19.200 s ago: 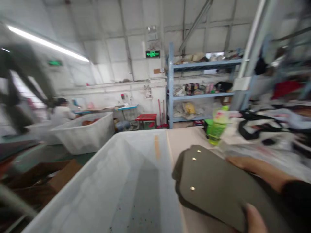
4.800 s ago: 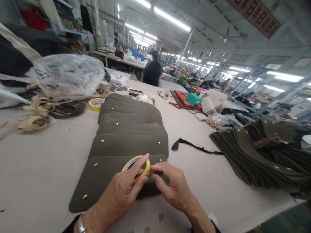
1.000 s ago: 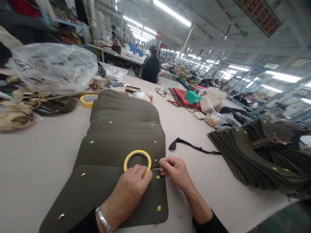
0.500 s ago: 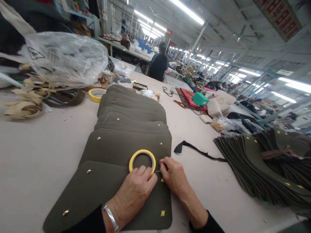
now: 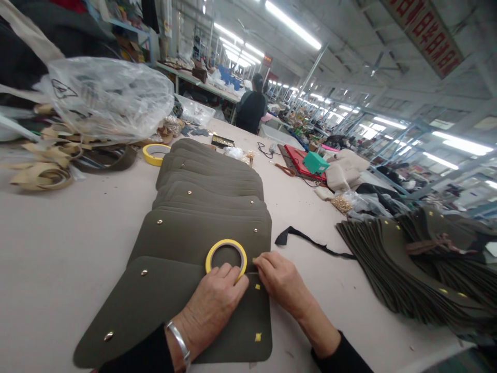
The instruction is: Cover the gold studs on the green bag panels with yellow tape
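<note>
Roll of yellow, ring-shaped tape (image 5: 227, 242) is sitting at one o'clock from the left hand (image 5: 213, 296) gripping it, the farther right hand (image 5: 282, 281) is pinching a small yellow scrap (image 5: 254, 260) at three o'clock, and the row of smooth olive-green panels (image 5: 194, 233) beneath is pointing lengthwise just past twelve.

Tape roll (image 5: 226, 242): near rim hidden under the fingers of the left hand (image 5: 213, 294).
Front panel (image 5: 155, 298): middle covered by the left hand and its sleeve (image 5: 143, 352), itself cut off below.
Yellow scrap (image 5: 254, 260): at the right hand's (image 5: 281, 282) fingertips — too small to tell its shape.
Panel bundle (image 5: 382, 264): right of the right hand — cut off by the edge.
</note>
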